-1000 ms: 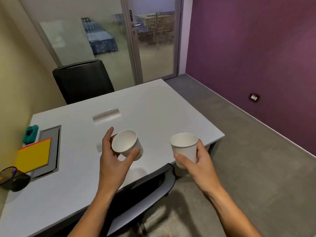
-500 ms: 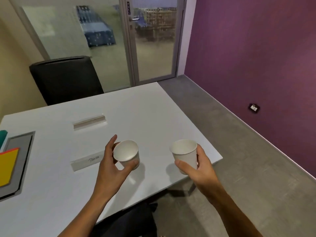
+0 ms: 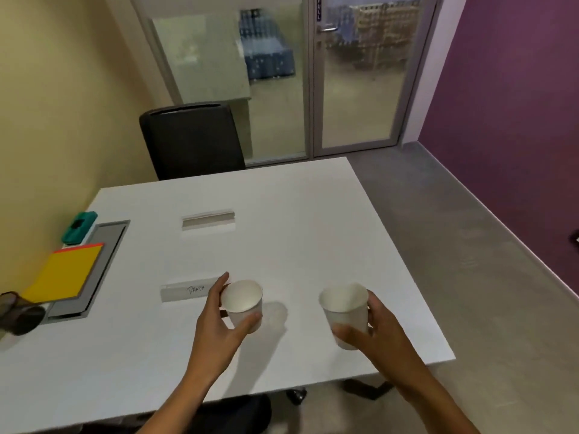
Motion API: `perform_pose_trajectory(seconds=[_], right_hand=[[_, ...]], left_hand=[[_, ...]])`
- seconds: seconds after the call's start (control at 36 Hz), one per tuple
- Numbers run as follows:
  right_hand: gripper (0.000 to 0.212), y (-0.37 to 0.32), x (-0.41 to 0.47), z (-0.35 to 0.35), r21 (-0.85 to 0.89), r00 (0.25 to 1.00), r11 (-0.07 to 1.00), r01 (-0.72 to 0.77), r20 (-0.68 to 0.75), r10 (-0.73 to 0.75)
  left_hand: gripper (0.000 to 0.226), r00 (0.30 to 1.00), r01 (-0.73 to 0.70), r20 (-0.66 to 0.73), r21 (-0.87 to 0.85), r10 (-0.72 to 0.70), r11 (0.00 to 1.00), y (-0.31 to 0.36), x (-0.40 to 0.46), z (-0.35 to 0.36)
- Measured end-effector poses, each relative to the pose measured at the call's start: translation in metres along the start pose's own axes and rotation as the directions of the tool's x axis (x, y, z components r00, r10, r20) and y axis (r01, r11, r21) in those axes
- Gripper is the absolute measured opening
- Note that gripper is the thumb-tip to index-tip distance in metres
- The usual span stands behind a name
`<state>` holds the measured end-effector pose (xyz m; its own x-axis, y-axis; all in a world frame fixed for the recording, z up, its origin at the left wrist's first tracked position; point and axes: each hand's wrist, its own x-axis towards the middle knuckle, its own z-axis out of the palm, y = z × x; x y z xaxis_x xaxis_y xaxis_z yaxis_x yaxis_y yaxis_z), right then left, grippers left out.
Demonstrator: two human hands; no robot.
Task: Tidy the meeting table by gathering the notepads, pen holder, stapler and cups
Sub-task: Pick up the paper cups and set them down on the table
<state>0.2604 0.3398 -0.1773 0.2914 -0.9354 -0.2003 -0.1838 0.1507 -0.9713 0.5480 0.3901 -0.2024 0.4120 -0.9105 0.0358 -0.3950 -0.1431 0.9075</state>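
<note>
I hold two white paper cups above the white meeting table (image 3: 313,214). My left hand (image 3: 216,327) grips one cup (image 3: 242,300), tilted a little toward me, its mouth showing empty. My right hand (image 3: 379,336) grips the other cup (image 3: 344,308) upright, over the table's near right part. At the left edge lie a yellow notepad (image 3: 62,275) on an orange one, a teal stapler (image 3: 80,227) behind them, and a dark mesh pen holder (image 3: 18,313) cut by the frame edge.
A grey inset panel (image 3: 103,245) lies under the notepads. Two name strips sit on the table: one (image 3: 188,289) by my left hand, one (image 3: 208,219) farther back. A black chair (image 3: 191,139) stands at the far side, another (image 3: 238,411) below me. Glass door (image 3: 360,73) behind.
The view has swung left and forward, bringing the stapler, notepads and pen holder back into sight. Both hands still hold their cups and now hover further over the table.
</note>
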Motion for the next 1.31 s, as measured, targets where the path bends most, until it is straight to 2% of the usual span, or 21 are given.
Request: perform_pose_trajectory(seconds=[0.17, 0.31, 0.47, 0.67, 0.83, 0.94, 1.03, 1.11, 1.31], right_hand=[[0.068, 0.000, 0.024, -0.051, 0.028, 0.987, 0.999, 0.035, 0.154, -0.039], [0.066, 0.000, 0.037, -0.084, 0.044, 0.972, 0.999, 0.023, 0.231, -0.033], [0.079, 0.008, 0.058, -0.102, 0.019, 0.972, 1.000, -0.018, 0.233, 0.013], [0.075, 0.016, 0.089, -0.111, -0.021, 0.970, 1.000, -0.023, 0.243, 0.027], [0.077, 0.010, 0.122, -0.124, -0.107, 0.970, 0.994, -0.035, 0.235, 0.059], [0.062, 0.010, 0.146, -0.124, -0.148, 0.970, 0.987, -0.068, 0.221, 0.100], [0.059, 0.013, 0.159, -0.117, -0.181, 0.968, 0.979, -0.095, 0.214, 0.134], [0.057, 0.016, 0.169, -0.109, -0.218, 0.962, 0.970, -0.103, 0.226, 0.153], [0.060, 0.016, 0.185, -0.093, -0.285, 0.939, 0.949, -0.135, 0.269, 0.214]], left_hand=[[0.085, 0.984, 0.056, -0.171, -0.004, -0.056, 0.998, 0.010, 0.011, 0.036], [0.091, 0.931, 0.126, -0.349, 0.034, -0.106, 0.991, 0.010, 0.027, 0.064], [0.096, 0.877, 0.250, -0.429, 0.020, -0.218, 0.968, -0.006, 0.043, 0.088], [0.103, 0.791, 0.342, -0.549, 0.029, -0.271, 0.939, -0.042, 0.065, 0.113], [0.105, 0.737, 0.414, -0.565, -0.055, -0.370, 0.909, -0.079, 0.090, 0.120], [0.107, 0.706, 0.450, -0.568, -0.100, -0.422, 0.887, -0.097, 0.100, 0.125], [0.108, 0.691, 0.461, -0.563, -0.140, -0.453, 0.876, -0.106, 0.106, 0.128], [0.104, 0.691, 0.483, -0.546, -0.138, -0.473, 0.865, -0.115, 0.111, 0.131], [0.079, 0.725, 0.494, -0.507, -0.088, -0.466, 0.865, -0.129, 0.112, 0.136]])
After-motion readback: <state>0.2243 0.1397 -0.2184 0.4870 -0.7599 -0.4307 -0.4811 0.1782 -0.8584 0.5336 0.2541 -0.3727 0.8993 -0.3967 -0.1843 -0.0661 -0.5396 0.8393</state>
